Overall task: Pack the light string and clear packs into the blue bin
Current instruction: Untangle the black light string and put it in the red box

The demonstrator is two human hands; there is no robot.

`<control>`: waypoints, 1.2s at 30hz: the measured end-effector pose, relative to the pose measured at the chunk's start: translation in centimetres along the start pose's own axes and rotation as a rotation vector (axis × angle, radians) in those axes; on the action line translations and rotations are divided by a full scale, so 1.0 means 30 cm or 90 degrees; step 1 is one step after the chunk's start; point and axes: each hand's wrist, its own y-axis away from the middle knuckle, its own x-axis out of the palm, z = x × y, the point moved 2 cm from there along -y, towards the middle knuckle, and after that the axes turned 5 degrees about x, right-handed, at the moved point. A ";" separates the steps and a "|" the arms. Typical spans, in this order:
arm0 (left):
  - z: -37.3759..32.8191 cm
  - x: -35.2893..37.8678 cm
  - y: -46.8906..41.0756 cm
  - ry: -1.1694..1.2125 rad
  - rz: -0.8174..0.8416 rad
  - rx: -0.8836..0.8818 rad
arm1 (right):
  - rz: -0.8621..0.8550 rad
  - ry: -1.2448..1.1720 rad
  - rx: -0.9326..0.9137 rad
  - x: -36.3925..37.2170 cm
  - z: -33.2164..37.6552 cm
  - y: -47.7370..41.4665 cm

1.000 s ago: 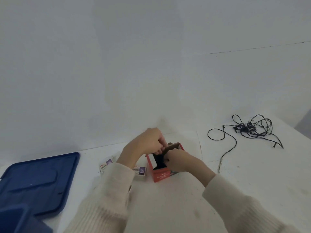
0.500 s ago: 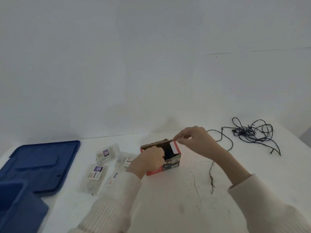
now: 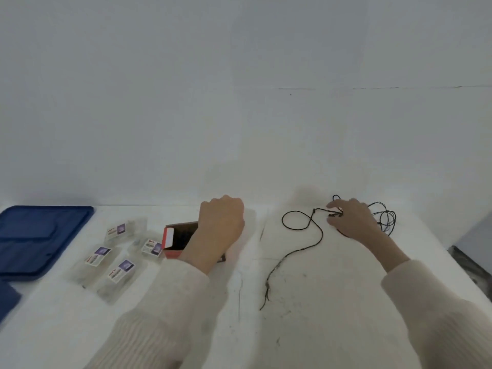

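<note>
Nothing looks packed yet, so the job is near its beginning. The red box (image 3: 171, 253) lies on its side on the white table (image 3: 319, 328) with its open mouth to the left, and I'll place everything else from it.

The left hand (image 3: 222, 222) is curled over the right end of the box and seems to be holding it down. Its fingertips are hidden behind the back of the hand, so I can't see exactly how they grip.

Well to the right of the box, the right hand (image 3: 351, 219) sits on the tangled part of the light string (image 3: 335, 214). Its fingers are bent and a little apart, with a dark bunch of cord between thumb and forefinger. I cannot tell whether that bunch is actually pinched or only touched. From there the cord makes a loop toward the box, and one loose end trails down the table toward the person.

Just left of the box the clear packs (image 3: 121, 270) are scattered flat, each with a small printed label. I count four or five, some overlapping.

Farther left of the box lies a blue lid (image 3: 40, 235), off the bin. Below it, at the very edge of view, is a dark blue corner (image 3: 7, 299) that I take to be the bin. Its inside is out of sight.

By my reckoning the whole load is left to do. The string must be gathered up, and its tangle may snag. Then it and every pack must be carried left, past the box, to the bin.
</note>
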 end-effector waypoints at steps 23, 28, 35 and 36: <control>-0.562 -0.062 -0.005 0.678 -0.068 0.195 | 0.146 -0.432 -0.312 -0.447 -0.066 0.181; -0.524 -0.241 0.072 0.877 -0.006 0.195 | 0.037 -0.565 -0.386 -0.682 0.020 0.259; -0.520 -0.354 0.122 0.702 -0.086 0.235 | 0.225 -0.943 -0.346 -0.856 0.141 0.306; -0.511 -0.377 0.123 0.722 -0.114 0.233 | 0.209 -0.963 -0.355 -0.875 0.153 0.313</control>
